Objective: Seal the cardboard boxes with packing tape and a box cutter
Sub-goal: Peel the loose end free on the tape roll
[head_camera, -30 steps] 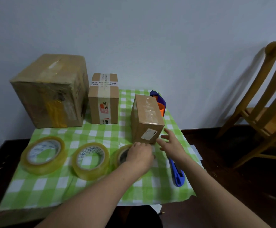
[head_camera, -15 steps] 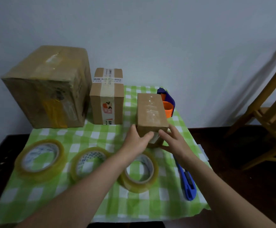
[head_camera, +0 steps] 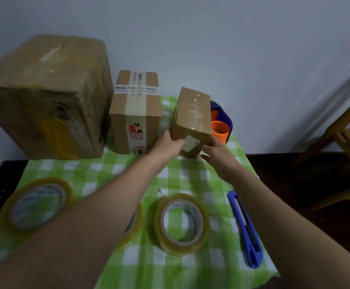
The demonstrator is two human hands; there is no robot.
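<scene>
Small cardboard box [head_camera: 193, 119] stands tilted at the back of the green checked cloth [head_camera: 99, 174] on the dark counter [head_camera: 295, 170], just in front of a blue and orange tape dispenser [head_camera: 222, 127] and beside a medium box [head_camera: 135, 113]. The left grip [head_camera: 168, 147] clasps its near left corner, fingers over the label; the right grip [head_camera: 216, 152] holds its near right edge. Nearer lie the left tape roll [head_camera: 35, 205], the middle tape roll [head_camera: 137, 219] half hidden by the forearm, the right tape roll [head_camera: 182, 224] and a blue box cutter [head_camera: 245, 230]. A large box [head_camera: 45, 97] stands far left
</scene>
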